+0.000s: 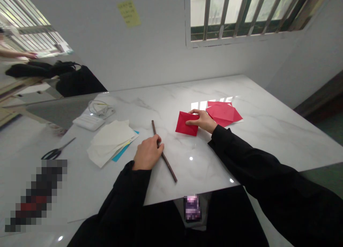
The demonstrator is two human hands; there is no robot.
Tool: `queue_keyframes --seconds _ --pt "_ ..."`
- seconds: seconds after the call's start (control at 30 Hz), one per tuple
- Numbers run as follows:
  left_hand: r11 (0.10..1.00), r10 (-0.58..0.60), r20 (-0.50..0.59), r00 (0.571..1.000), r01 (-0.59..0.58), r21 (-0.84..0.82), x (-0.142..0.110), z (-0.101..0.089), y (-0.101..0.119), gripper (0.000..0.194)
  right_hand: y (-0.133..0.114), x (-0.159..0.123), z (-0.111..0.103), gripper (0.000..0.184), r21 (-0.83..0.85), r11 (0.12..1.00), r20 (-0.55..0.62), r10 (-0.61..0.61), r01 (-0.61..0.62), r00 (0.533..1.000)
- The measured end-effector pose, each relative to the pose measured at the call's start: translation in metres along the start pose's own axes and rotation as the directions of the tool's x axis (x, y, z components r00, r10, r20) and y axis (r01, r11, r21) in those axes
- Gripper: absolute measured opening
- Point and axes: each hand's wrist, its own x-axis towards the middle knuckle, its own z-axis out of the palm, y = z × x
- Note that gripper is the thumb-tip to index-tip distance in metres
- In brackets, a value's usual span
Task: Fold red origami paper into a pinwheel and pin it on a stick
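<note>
My right hand (204, 122) pinches a small red envelope (182, 125) by its right side, thumb on the near face. Beside that hand, more red envelopes (223, 113) lie overlapped on the table, with a bit of white showing beneath. My left hand (147, 153) is closed on a thin dark brown stick (169, 167), which lies slantwise across the tabletop. To the left of this hand, several off-white paper pieces (108, 140) are fanned out. A strip of blue paper (122, 153) sticks out from under them.
White marble-patterned table (166, 97) against the wall. At its left are scissors (53, 153), a white box (88, 122), a coiled white cable (100, 107) and a blurred-out dark object (37, 197). A phone-like item (192, 208) rests at my lap. Another person's arm (18, 54) shows far left.
</note>
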Motion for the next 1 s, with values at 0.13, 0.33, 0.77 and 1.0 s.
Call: queue_keyframes --seconds 0.13,0.33,0.77,1.0 --pt "0.999 0.046 0.053 0.998 -0.046 -0.008 0.005 0.000 0.020 0.023 -0.002 0.001 0.000 0.047 0.192 0.981 -0.051 -0.021 0.031 0.998" --pt "0.971 0.133 -0.289 0.948 -0.182 -0.153 0.033 -0.027 0.035 0.026 -0.006 0.001 0.002 0.052 0.266 0.960 -0.098 -0.062 0.086 0.993" --pt "0.420 0.175 -0.062 0.983 -0.132 -0.898 0.088 0.005 0.021 0.068 -0.013 -0.004 0.009 0.059 0.205 0.963 -0.194 -0.135 0.175 0.972" --pt "0.408 0.356 0.070 0.932 -0.088 -0.909 0.077 0.009 0.034 0.056 -0.013 -0.009 0.014 0.062 0.165 0.971 -0.142 -0.152 0.175 0.978"
